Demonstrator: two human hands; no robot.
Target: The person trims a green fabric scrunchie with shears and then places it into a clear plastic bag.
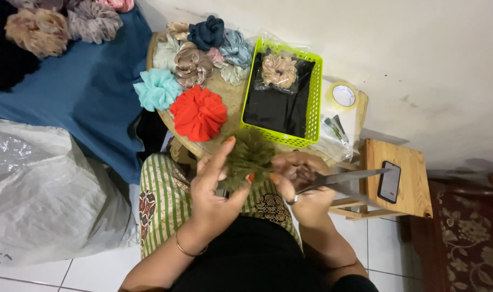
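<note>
While the left hand (216, 184) pinches an olive-green scrunchie (250, 158) over the lap, the right hand (303, 186) grips open scissors (343, 181); a lime basket (313, 103) holds one bagged beige scrunchie (279, 70)

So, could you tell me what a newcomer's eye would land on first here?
Probably the red scrunchie on the round table, beside the lime green basket. Just below, the left hand pinches an olive scrunchie, while the right hand grips large scissors, blades open.
</note>
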